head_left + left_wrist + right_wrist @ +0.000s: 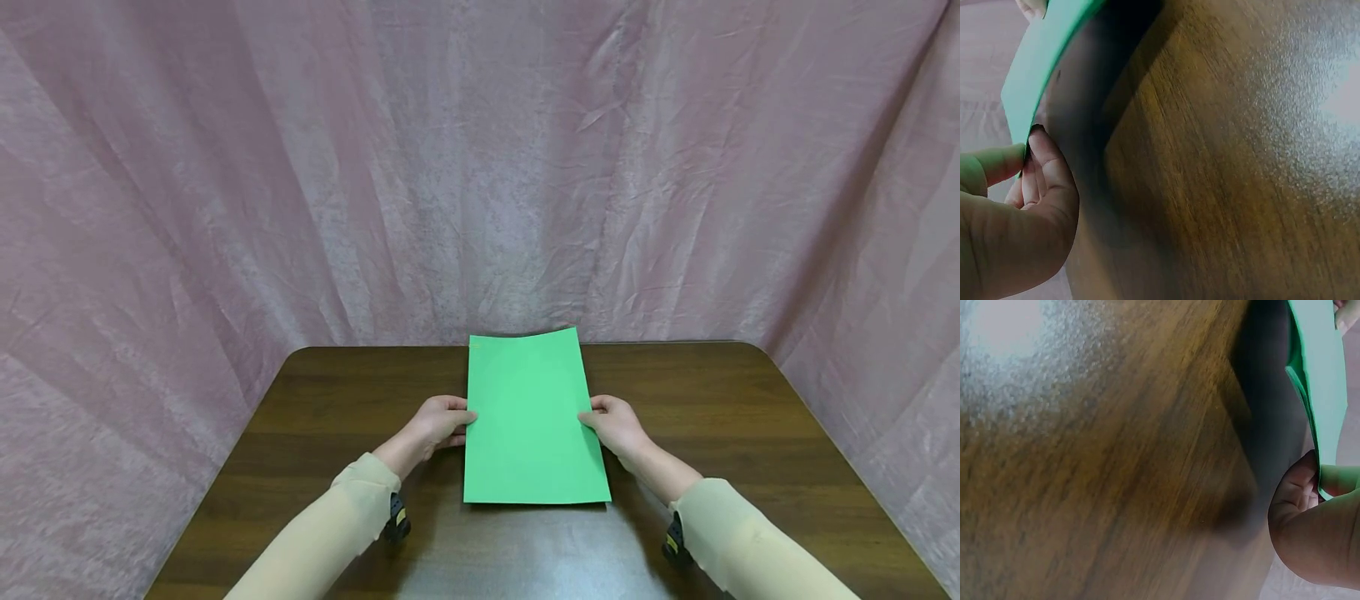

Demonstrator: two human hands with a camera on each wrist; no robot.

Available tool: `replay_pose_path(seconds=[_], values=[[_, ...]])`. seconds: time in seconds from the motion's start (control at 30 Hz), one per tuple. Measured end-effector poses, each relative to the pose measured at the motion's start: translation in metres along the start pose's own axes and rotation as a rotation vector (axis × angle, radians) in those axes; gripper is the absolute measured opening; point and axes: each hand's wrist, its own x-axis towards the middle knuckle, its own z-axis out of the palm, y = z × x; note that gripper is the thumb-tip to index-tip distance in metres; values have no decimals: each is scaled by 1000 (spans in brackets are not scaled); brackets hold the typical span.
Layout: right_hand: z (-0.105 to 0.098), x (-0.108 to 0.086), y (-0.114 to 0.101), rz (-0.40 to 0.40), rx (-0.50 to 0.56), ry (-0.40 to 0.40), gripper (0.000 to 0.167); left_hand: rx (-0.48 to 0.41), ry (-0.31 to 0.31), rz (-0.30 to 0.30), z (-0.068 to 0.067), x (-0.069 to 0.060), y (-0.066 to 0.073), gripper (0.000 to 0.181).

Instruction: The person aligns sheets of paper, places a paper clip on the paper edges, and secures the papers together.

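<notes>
A flat, rectangular green paper piece (528, 417) is held above the table with its short side towards me. It bends slightly, and its far right corner rises a little. In the right wrist view the green paper (1325, 381) shows more than one layer along its near edge; whether it is a folder or a folded sheet I cannot tell. My left hand (438, 422) pinches its left edge, thumb on top and fingers beneath. On the opposite edge my right hand (617, 429) pinches it the same way. In the left wrist view the paper's underside is mostly in shadow.
The brown wood-grain table (345, 400) has rounded far corners and a bright glare near its front. A pink curtain (450, 167) hangs behind the table and along its sides. Dark shadows of the paper and hands fall on the tabletop.
</notes>
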Motion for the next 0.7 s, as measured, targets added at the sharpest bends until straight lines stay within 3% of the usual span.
replay_pose_path(seconds=[0.7], values=[[8,14,0,-19,-103,31,29,236,83,57,5,11,-3,44]])
